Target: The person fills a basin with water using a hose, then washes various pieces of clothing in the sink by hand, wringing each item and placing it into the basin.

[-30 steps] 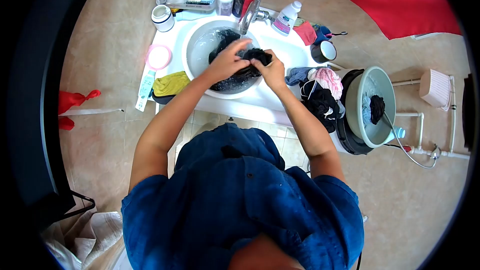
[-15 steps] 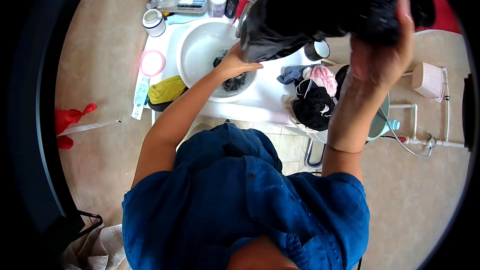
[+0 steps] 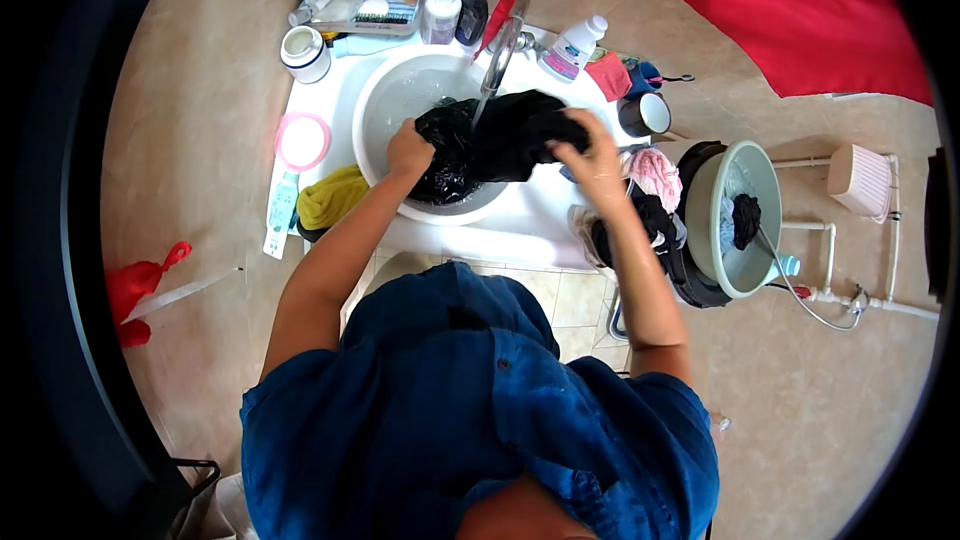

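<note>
Fingers of the left hand [image 3: 410, 148] and right hand [image 3: 592, 154] grip opposite sides of the black cloth [image 3: 510, 138], which stretches between them, apparently so water [image 3: 480, 112] from the tap [image 3: 503, 48] just beyond runs onto it; the basin [image 3: 385, 105] below the left fingers probably catches drips.

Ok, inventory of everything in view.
washbasin: 1, white, upper centre
wet garment: 1, black, over washbasin
faucet: 1, chrome, above washbasin
pump bottle: 1, white, behind washbasin
labelled bottle: 1, white, beside faucet
cup: 1, dark, upper right
bundled cloth: 1, yellow, washbasin's left
laundry pile: 1, multicoloured, washbasin's right
tub: 1, greenish, far right
large cloth: 1, red, upper right
shirt: 1, blue, bottom centre
left hand: 1, bare, on garment
right hand: 1, bare, on garment
</note>
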A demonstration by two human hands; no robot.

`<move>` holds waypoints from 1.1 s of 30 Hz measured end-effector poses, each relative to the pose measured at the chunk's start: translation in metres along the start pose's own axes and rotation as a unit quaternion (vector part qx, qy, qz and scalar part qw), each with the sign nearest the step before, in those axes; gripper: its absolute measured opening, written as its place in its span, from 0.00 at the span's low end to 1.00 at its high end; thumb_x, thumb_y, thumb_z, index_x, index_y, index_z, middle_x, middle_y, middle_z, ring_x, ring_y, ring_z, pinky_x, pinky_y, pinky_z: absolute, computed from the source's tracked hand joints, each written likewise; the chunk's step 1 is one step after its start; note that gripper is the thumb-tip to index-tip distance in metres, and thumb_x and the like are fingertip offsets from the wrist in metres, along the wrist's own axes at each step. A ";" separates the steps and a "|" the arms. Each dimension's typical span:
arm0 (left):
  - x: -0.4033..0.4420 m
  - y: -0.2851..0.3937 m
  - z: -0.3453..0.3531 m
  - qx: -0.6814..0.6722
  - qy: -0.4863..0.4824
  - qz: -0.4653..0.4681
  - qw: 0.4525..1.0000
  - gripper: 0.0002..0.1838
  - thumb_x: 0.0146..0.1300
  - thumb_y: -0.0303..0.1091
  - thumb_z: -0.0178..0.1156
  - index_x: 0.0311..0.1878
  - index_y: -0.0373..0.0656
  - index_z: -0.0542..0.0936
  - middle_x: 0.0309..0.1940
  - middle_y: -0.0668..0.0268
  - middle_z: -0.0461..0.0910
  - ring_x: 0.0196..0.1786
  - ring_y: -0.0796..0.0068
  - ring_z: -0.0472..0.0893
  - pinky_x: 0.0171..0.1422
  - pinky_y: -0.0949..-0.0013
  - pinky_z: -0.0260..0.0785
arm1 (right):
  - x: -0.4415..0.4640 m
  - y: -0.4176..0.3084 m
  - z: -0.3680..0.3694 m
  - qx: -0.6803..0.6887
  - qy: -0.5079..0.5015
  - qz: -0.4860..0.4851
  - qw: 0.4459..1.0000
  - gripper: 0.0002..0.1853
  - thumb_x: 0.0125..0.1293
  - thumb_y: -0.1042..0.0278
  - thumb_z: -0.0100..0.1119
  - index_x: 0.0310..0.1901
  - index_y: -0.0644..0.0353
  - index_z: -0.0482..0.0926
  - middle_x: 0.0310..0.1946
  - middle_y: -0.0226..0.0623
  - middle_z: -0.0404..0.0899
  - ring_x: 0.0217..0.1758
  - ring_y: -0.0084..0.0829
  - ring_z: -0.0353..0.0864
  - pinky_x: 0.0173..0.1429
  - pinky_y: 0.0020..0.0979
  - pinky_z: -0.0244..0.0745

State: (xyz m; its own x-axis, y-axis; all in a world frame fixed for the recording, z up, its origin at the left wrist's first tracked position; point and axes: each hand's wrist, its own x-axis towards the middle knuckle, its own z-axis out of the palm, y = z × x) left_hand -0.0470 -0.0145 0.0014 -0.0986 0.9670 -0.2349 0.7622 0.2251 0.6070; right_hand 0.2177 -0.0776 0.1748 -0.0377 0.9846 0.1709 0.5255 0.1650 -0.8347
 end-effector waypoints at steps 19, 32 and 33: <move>0.052 -0.075 0.097 0.330 -0.026 0.185 0.925 0.10 0.63 0.33 0.53 0.45 0.45 0.80 0.46 0.56 0.81 0.53 0.63 0.80 0.52 0.57 0.72 | 0.027 0.197 0.220 -0.501 -0.250 0.012 0.828 0.29 0.70 0.52 0.48 0.72 0.40 0.62 0.76 0.46 0.48 0.77 0.54 0.49 0.78 0.54 0.44; 0.051 -0.037 0.063 0.319 -0.132 0.112 0.932 0.17 0.58 0.35 0.62 0.51 0.44 0.79 0.44 0.57 0.83 0.50 0.57 0.82 0.55 0.57 0.72 | 0.040 0.198 0.218 -0.320 -0.186 0.099 0.924 0.27 0.62 0.54 0.55 0.63 0.53 0.71 0.62 0.52 0.69 0.67 0.51 0.67 0.69 0.51 0.62; 0.050 -0.035 0.052 0.276 -0.133 0.114 0.945 0.18 0.55 0.35 0.64 0.50 0.43 0.79 0.43 0.56 0.83 0.49 0.56 0.82 0.55 0.57 0.72 | 0.037 0.194 0.216 -0.319 -0.167 0.066 0.931 0.27 0.61 0.53 0.59 0.60 0.58 0.73 0.57 0.55 0.73 0.63 0.53 0.70 0.67 0.52 0.63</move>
State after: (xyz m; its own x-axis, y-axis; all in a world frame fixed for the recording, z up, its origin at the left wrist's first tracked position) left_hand -0.0457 0.0201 -0.0709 0.2164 0.9019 -0.3738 0.9693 -0.1527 0.1927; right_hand 0.1351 0.0037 -0.0940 -0.1422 0.9747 -0.1723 0.9378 0.0770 -0.3386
